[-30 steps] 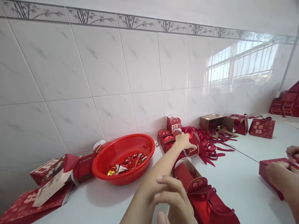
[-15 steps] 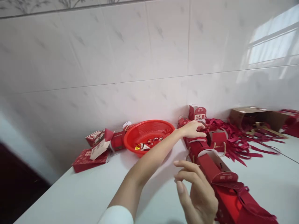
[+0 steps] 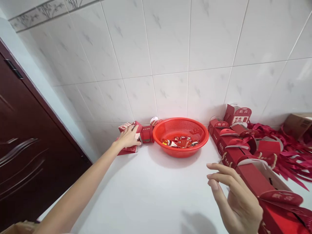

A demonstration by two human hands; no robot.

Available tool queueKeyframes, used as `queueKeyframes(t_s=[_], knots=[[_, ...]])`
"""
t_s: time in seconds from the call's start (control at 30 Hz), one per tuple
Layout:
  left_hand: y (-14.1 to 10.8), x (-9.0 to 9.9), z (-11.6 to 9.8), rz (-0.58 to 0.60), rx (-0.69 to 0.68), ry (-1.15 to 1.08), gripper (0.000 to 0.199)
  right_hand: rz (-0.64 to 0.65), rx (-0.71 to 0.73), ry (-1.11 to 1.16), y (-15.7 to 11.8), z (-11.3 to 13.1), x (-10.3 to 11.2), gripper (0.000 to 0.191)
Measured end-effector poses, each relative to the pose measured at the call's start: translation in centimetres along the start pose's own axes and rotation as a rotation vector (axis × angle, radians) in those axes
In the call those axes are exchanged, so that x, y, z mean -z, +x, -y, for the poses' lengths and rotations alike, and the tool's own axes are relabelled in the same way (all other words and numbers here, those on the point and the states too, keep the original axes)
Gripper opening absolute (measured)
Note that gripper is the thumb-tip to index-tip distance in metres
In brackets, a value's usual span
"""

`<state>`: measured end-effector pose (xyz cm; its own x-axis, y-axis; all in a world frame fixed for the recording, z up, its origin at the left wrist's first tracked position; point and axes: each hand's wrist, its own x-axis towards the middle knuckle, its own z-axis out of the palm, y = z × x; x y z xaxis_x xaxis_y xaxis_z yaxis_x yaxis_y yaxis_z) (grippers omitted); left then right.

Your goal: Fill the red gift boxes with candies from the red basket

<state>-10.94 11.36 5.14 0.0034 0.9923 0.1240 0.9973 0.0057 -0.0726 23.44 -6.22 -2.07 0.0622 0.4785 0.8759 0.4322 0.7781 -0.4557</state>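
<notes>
As your left grip (image 3: 127,138) lies over the far-left cluster, its fingers are spread and slightly bent, thumb apart, closed on nothing visible; whether it touches the box beneath, you cannot tell from this view. Listed from that grip outward:

Under and just beyond your fingertips: one red box (image 3: 138,126) with a pale printed panel, partly covered by the grip.

Below it, on your side: one flatter red carton (image 3: 131,150), an edge showing past your thumb.

Just right of your left grip: one small dark-red box (image 3: 146,134), near the basket.

Farther right: one red plastic basket (image 3: 180,152), perforated wall, containing wrapped pieces (image 3: 184,142) in red, white and gold; it stands between your left grip and the row of boxes.

Your right grip (image 3: 240,201): half curled, thumb clear of the fingers, holding nothing, raised above the bench (image 3: 151,195).

Just right of your right grip: one row of red boxes (image 3: 248,172) with rounded flaps, running away towards the tiled wall (image 3: 170,48).

Beyond that grip, farthest back: one upright red box (image 3: 241,120), white panel.

Beyond and right of it: heaped red ribbons (image 3: 292,156); one brown cardboard box (image 3: 298,125).

Well left of your left grip: one dark door (image 3: 36,146).
</notes>
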Motion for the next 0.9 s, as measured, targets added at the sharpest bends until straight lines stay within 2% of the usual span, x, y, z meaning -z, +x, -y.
queueKeyframes(t_s=[0.07,0.17,0.23,0.3,0.37,0.43,0.53,0.6,0.67,0.73,0.8,0.9], knots=[[-1.2,-2.5,1.9,-0.023,0.093,0.056,0.092,0.021,-0.011,-0.016,-0.2,-0.2,-0.2,0.017],[-2.3,-5.4,3.5,-0.144,0.147,0.030,0.052,0.050,-0.031,-0.043,-0.4,-0.6,-0.5,0.014],[-2.5,-6.4,4.2,-0.238,0.135,-0.044,0.036,0.062,-0.045,-0.070,-0.5,-0.9,-0.7,0.013],[-2.3,-6.5,4.6,-0.319,0.120,-0.145,0.031,0.073,-0.054,-0.097,-0.5,-1.1,-0.9,0.013],[-2.1,-5.7,4.8,-0.404,0.144,-0.283,0.027,0.083,-0.057,-0.121,-0.4,-1.3,-1.1,0.012],[-1.9,-4.2,4.7,-0.535,0.202,-0.458,0.024,0.096,-0.060,-0.138,-0.4,-1.4,-1.3,0.012],[-2.2,-1.0,4.4,-0.780,0.273,-0.721,0.022,0.119,-0.063,-0.147,-0.4,-1.5,-1.5,0.012],[-3.1,1.2,3.9,-0.847,0.240,-0.875,0.021,0.130,-0.068,-0.144,-0.4,-1.5,-1.6,0.012],[-4.3,3.1,2.9,-0.768,0.155,-1.011,0.021,0.135,-0.077,-0.134,-0.5,-1.5,-1.7,0.011],[-5.8,4.3,1.3,-0.599,0.043,-1.079,0.024,0.141,-0.091,-0.106,-0.6,-1.3,-1.9,0.012],[-7.1,4.6,-1.0,-0.440,-0.117,-1.082,0.025,0.153,-0.117,-0.072,-0.7,-1.2,-2.0,0.020],[-8.4,3.9,-5.1,-0.189,-0.384,-1.065,0.029,0.190,-0.187,-0.025,-0.9,-1.1,-2.2,0.032]])
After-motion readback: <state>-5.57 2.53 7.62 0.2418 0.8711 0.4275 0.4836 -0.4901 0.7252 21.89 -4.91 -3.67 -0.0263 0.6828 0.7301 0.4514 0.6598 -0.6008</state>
